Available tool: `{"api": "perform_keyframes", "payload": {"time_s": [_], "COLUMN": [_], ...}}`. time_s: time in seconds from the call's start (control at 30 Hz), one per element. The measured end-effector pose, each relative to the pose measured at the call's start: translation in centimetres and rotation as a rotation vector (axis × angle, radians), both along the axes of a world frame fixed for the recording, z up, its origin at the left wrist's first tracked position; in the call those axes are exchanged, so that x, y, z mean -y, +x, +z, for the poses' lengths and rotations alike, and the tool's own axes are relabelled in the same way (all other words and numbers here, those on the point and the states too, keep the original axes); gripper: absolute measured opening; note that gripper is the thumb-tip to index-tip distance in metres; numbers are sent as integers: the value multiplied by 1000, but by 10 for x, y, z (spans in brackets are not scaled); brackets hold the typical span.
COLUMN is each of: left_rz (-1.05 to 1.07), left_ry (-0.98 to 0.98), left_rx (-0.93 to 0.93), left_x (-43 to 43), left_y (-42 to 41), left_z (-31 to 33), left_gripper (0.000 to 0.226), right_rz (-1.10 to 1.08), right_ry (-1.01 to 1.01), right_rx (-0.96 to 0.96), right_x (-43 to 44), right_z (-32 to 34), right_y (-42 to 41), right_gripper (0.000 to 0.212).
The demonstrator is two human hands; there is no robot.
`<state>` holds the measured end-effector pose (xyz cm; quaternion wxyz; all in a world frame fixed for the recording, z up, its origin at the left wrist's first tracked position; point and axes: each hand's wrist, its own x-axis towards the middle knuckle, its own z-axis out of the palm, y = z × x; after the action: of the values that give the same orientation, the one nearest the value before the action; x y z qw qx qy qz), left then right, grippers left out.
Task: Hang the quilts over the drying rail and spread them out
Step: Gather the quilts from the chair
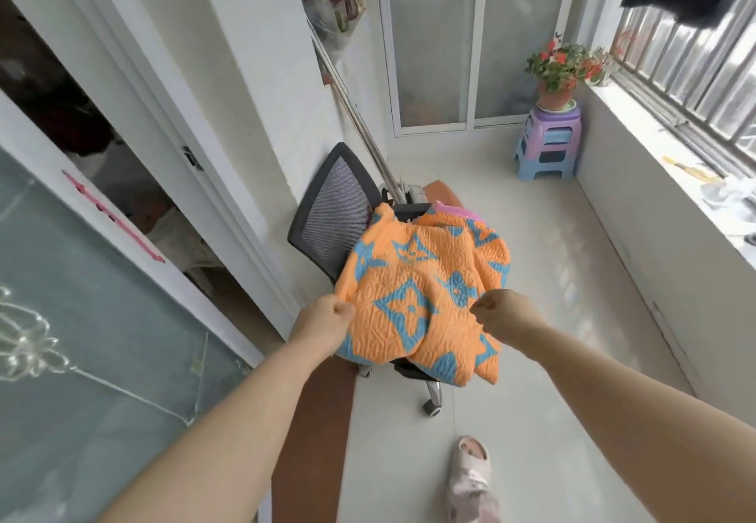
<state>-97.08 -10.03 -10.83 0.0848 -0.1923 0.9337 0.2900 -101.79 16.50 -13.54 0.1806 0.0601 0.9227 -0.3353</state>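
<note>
"Quilt (417, 289), the orange one with blue flowers: where does it lie now?"

"It is heaped on the seat of the office chair (335, 211), and its near edge runs between the two fists. The left hand (327, 318) pinches one corner. The right hand (505, 312) pinches the edge on the other side. Both are closed tightly on the cloth."

"Why are the hands held apart?"

"I think it is so the cloth opens flat when it is lifted (a bunched quilt would hang badly). Beyond the grip, under the heap, a pink cloth (452, 208) shows, maybe a second one waiting."
</note>
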Motion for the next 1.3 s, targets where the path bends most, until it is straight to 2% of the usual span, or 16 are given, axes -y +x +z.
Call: {"api": "perform_keyframes", "payload": {"time_s": [0.13,0.33,0.47,0.6,0.77,1.03,1.1,1.2,1.3], "left_rz": [24,49,100,104,82,-69,-114,-172,-180], "left_ry": [33,-49,-51,-103,-188,-285,-318,-346,-340], "left_rx": [79,149,183,252,263,257,224,186,193], "left_x": [7,10,3,4,18,32,33,32,28], "left_y": [-57,-146,-186,-212,-237,-254,-256,-260,-264], "left_z": [-9,-28,-54,-78,-102,-139,-145,-151,-153], "left_gripper": [25,24,37,48,47,58,52,48,48], "right_rz": [25,14,-2,-41,-93,-242,-306,-387,-598], "right_ry": [-8,17,37,59,113,145,115,-47,-223], "right_rx": [97,194,245,300,371,672,703,693,713], "right_x": [5,4,5,10,20,33,35,35,32], "right_z": [-24,-52,-72,-96,-121,-179,-185,-190,-186], "right_y": [-61,-144,-177,-190,-196,-181,-179,-178,-179], "right_gripper": [26,27,30,25,29,48,51,51,83]}}
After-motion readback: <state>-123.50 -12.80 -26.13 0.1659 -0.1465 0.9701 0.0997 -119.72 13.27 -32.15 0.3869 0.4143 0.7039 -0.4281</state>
